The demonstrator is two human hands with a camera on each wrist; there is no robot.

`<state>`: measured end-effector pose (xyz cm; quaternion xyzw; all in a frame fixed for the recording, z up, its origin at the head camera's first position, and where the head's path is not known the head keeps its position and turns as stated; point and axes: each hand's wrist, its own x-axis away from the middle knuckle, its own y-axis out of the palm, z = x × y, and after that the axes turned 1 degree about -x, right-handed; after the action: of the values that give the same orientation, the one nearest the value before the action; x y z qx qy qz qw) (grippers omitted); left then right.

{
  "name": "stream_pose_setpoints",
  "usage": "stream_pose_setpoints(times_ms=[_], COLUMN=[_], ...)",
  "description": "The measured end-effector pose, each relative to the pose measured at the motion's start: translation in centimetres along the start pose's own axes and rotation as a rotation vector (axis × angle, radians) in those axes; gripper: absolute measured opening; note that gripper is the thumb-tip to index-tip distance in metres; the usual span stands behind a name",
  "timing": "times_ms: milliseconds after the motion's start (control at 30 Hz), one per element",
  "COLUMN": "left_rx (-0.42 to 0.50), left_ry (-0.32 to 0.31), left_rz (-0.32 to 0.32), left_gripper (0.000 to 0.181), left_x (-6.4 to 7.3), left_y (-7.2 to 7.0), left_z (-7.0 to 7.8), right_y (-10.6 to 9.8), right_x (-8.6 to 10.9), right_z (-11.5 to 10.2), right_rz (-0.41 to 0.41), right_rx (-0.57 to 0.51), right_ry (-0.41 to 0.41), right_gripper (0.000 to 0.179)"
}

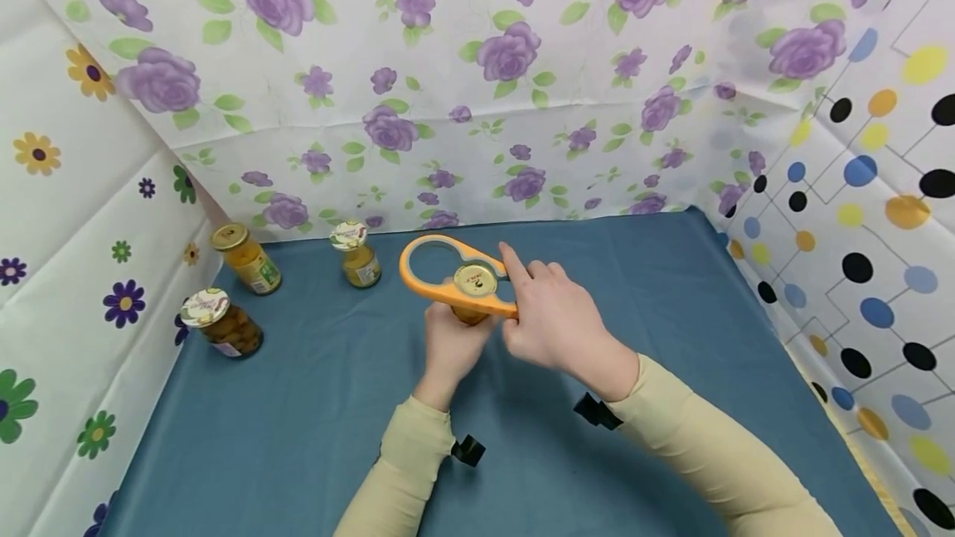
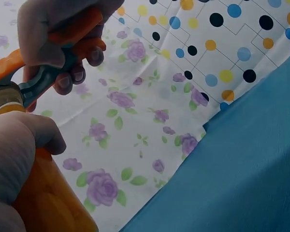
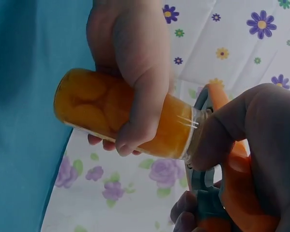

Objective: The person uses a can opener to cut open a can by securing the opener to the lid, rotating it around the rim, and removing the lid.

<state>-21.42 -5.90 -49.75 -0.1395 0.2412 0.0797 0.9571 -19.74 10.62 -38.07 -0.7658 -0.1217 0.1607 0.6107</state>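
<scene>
My left hand [image 1: 457, 345] grips a glass jar of orange fruit pieces [image 3: 89, 101], its thumb and fingers wrapped round the body in the right wrist view. The jar's gold lid [image 1: 475, 278] sits inside the loop of an orange jar opener [image 1: 407, 270] with a dark grey inner lining. My right hand [image 1: 563, 317] holds the opener's handles on the right, with the index finger stretched along one of them in the head view. In the left wrist view the opener's jaws lie against the lid, just above the left hand [image 2: 14, 154].
Three more jars stand at the left back of the blue-covered table [image 1: 298, 437]: a yellow-filled jar [image 1: 254, 265], a small jar with a patterned lid [image 1: 360, 262], and a dark-filled jar [image 1: 233, 330]. Patterned cloth walls [image 1: 462, 156] rise behind and at both sides.
</scene>
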Motion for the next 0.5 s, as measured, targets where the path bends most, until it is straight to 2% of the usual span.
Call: stream_pose_setpoints(times_ms=[200,367,500], left_rx=[-0.014,-0.029,-0.014], left_ry=[-0.022,-0.031,-0.036], left_rz=[-0.011,-0.009,-0.021], left_gripper=[0.039,0.038,0.039], left_x=[0.01,-0.07,-0.25], left_y=[-0.04,-0.07,-0.06], left_z=[-0.10,-0.11,-0.06], right_y=[0.30,0.62,0.70], right_x=[0.01,-0.07,-0.23], right_z=[0.00,0.12,0.26], right_rz=[0.016,0.097,0.169], right_rx=[0.022,0.095,0.152], right_ry=[-0.007,-0.076,-0.129], right_gripper=[0.087,0.080,0.065])
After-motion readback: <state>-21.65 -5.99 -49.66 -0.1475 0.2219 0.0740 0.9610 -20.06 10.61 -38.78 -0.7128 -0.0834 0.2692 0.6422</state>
